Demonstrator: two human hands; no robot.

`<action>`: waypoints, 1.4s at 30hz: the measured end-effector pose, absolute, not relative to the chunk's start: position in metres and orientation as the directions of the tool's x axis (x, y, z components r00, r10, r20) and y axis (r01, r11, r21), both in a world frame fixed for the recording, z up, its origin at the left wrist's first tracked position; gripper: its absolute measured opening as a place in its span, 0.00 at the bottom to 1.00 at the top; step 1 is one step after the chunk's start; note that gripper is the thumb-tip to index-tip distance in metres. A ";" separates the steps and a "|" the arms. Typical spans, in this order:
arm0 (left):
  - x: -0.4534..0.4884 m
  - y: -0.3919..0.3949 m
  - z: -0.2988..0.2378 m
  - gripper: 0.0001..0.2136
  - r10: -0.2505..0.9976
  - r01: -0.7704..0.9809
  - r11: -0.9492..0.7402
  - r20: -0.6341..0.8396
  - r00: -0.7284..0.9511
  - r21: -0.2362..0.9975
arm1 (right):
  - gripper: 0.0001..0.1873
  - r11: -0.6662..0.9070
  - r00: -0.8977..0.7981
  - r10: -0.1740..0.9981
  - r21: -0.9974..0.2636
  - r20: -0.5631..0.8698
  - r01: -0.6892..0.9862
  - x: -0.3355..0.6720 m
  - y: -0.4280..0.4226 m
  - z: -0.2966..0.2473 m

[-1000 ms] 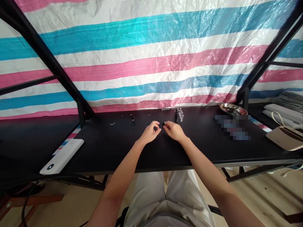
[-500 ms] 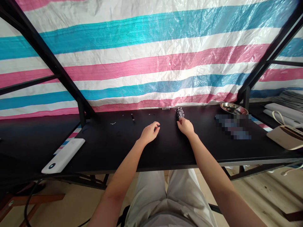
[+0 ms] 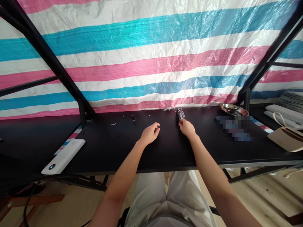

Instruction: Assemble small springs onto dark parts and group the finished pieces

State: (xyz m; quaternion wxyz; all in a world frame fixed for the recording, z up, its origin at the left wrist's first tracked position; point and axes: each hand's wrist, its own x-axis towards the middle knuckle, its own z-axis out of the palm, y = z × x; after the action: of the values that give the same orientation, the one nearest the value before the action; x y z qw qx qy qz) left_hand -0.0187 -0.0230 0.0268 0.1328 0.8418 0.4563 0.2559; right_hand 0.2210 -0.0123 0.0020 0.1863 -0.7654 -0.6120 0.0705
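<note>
My right hand is at the middle of the black table, its fingers closed on the near end of a bundle of small clear and black pieces. Their exact kind is too small to make out. Left of it, my left hand rests over the tabletop with fingers curved, thumb and forefinger apart, holding nothing. Beyond the hands, near the back edge, lies a row of small shiny pieces. A small black piece with a pale end and thin white bits lie farther left.
A shiny metal dish stands at the back right, with a blurred-out item before it. A white power bank lies at the left edge. A beige box with a strap sits far right. Black frame posts flank a striped sheet.
My right hand has tilted very slightly with the bundle. My left hand stays in place. The whole view has shifted a little.
</note>
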 end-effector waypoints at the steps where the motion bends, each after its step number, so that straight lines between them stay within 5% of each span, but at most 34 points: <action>1: -0.019 -0.023 0.027 0.11 0.835 0.700 -0.550 0.312 0.454 0.455 | 0.11 -0.194 0.251 0.962 -0.372 0.111 0.908 0.223 -0.013 0.003; 11: -0.018 -0.023 0.024 0.11 0.823 0.689 -0.568 0.317 0.472 0.450 | 0.12 -0.352 0.436 0.895 -0.446 0.097 0.823 0.228 -0.013 0.008; 27: -0.018 -0.023 0.022 0.11 0.859 0.746 -0.511 0.285 0.426 0.426 | 0.23 -0.346 0.375 0.927 -0.421 -0.015 0.838 0.231 -0.017 0.011; 35: -0.024 -0.019 0.033 0.13 0.951 0.896 -0.228 0.283 0.122 0.381 | 0.37 -0.320 0.344 0.938 -0.487 -0.042 0.813 0.248 -0.017 0.010; 42: -0.072 0.010 0.043 0.15 0.994 0.925 0.065 0.055 -0.092 0.373 | 0.36 -0.274 0.338 0.941 -0.569 0.008 0.775 0.252 -0.018 0.012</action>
State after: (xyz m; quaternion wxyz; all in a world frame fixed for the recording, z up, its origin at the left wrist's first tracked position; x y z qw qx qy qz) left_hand -0.0718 0.0096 0.0434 0.1084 0.6652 0.7215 0.1589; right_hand 0.2521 -0.0183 0.0124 0.2461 -0.7799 -0.5502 0.1687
